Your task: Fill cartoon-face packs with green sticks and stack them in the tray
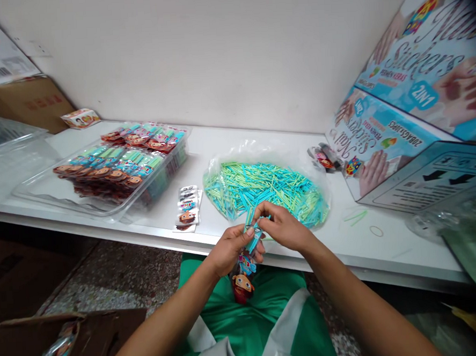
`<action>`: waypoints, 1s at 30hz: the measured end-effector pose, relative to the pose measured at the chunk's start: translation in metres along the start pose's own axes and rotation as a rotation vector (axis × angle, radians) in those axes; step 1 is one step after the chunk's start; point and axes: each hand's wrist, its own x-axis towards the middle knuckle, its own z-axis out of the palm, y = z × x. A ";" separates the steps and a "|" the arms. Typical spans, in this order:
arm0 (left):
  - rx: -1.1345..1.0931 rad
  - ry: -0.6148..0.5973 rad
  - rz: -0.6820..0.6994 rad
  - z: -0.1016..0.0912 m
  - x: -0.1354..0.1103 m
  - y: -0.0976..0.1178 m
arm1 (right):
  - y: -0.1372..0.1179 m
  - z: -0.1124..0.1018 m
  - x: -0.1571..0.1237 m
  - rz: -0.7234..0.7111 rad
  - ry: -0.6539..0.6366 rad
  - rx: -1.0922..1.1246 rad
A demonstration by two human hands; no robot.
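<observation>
My left hand (pixel 229 248) is closed around a small printed packet (pixel 244 278) with a cartoon figure, which hangs down over my lap. My right hand (pixel 282 226) pinches a few thin blue-green sticks (pixel 252 225) at the packet's top, fingertips meeting the left hand's. Both hands hover at the white table's front edge (pixel 332 266). Just beyond them lies a clear plastic bag heaped with blue and green sticks (pixel 263 190). A short stack of flat printed packets (pixel 187 208) lies to the left of the heap.
A clear plastic tray (pixel 82 201) holds rows of filled packets at left. Printed sticker boxes (pixel 411 108) stand at right, with loose packets (pixel 325 157) beside them. A rubber band (pixel 375 231) lies on the table. A cardboard box (pixel 54 345) sits on the floor at lower left.
</observation>
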 end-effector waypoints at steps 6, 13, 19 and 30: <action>-0.024 -0.016 -0.018 -0.002 -0.001 0.000 | -0.001 0.003 -0.003 0.005 -0.037 0.094; -0.027 -0.058 -0.035 -0.002 -0.001 0.001 | -0.007 0.003 -0.002 -0.031 -0.099 0.139; 0.014 -0.003 0.014 -0.002 -0.001 0.001 | -0.009 -0.001 -0.005 0.004 -0.014 -0.138; 0.126 -0.023 -0.013 -0.005 -0.002 0.001 | -0.010 -0.004 0.003 -0.145 0.046 -0.011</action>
